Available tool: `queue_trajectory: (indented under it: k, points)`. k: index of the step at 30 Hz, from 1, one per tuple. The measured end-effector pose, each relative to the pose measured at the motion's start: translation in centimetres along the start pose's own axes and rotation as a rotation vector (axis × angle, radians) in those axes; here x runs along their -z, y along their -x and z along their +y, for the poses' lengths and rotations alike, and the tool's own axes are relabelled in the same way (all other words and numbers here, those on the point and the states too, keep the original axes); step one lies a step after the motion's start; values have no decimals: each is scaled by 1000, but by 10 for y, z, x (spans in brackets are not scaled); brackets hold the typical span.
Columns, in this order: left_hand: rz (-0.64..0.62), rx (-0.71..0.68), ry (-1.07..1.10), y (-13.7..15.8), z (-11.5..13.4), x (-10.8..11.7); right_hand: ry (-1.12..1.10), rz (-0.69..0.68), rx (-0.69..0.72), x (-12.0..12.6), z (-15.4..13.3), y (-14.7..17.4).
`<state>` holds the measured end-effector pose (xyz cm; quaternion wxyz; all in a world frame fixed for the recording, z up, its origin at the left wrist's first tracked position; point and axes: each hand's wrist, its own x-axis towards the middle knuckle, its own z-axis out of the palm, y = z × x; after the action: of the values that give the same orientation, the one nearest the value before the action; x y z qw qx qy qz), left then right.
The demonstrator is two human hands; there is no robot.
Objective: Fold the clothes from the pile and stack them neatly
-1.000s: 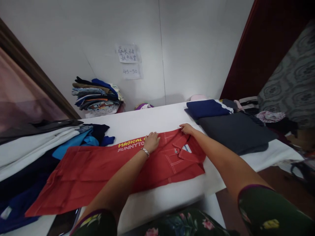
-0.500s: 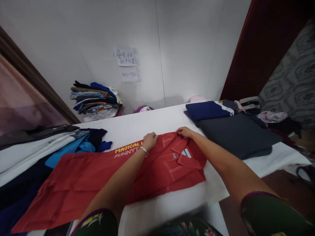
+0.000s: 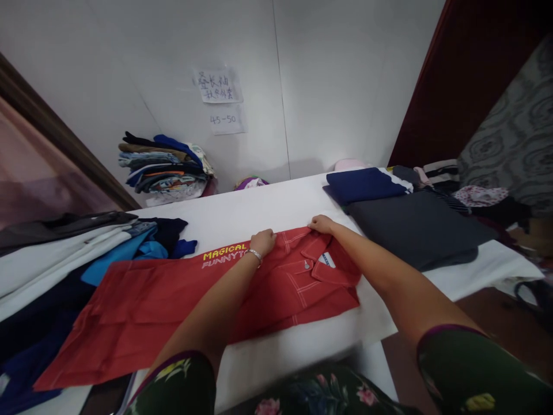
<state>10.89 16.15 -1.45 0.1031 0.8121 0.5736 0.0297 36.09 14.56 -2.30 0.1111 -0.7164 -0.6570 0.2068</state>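
A red collared shirt (image 3: 142, 311) with white stitching and yellow "MAGICAL" lettering lies stretched across the white table (image 3: 242, 213). Its collar points right, and a small label shows inside the neck. My left hand (image 3: 263, 242), with a bracelet at the wrist, is closed on the shirt's far edge beside the lettering. Farther right, my right hand (image 3: 321, 223) pinches the same far edge near the shoulder. The shirt's lower end reaches over the near left side of the table, close to a dark flat object (image 3: 106, 396).
Loose clothes (image 3: 86, 259) lie heaped at left. A stack of folded garments (image 3: 166, 170) stands by the back wall. Folded navy (image 3: 367, 185) and dark grey clothes (image 3: 419, 230) lie at right, with more clothing (image 3: 481, 196) beyond. Handwritten paper signs (image 3: 219, 85) hang on the wall.
Both hands keep hold of the shirt's far edge. The shirt's lower left end has shifted slightly right and away from me. The camera view has tilted a little.
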Motion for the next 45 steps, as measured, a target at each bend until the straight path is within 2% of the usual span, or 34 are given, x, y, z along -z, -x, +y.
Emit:
queue_trajectory:
  k: [5,10,14,21,24,27,29,31,33,35,37,41,45]
  points:
    - [0,2,-51,4,3,-3,27,1,-39,-1,2,2]
    - [15,-6,-82,5,6,-5,97,-43,-167,5,4,0]
    - [47,-11,-91,7,9,-7,138,-4,-221,3,3,3]
    - [154,-124,-54,28,-1,-1,194,53,-267,-2,8,16]
    - [104,-167,-47,45,-13,-10,203,103,-238,0,6,23]
    - [1,-134,-53,53,-18,-22,198,184,-131,0,-8,33]
    - [-34,-119,-63,53,-17,-27,183,247,26,-6,-23,41]
    - [-47,-117,-72,51,-16,-29,167,279,247,-17,-36,49]
    - [-40,-124,-72,49,-15,-30,171,201,392,-31,-41,55]
    - [-23,-125,-57,48,-15,-30,163,57,377,-45,-40,58]
    - [-8,-117,-18,47,-16,-29,82,-13,306,-52,-35,58]
    - [102,-95,193,53,-21,-17,-90,76,256,-43,-28,61]
    - [218,-173,320,90,-35,-5,-219,213,229,-27,-8,99]
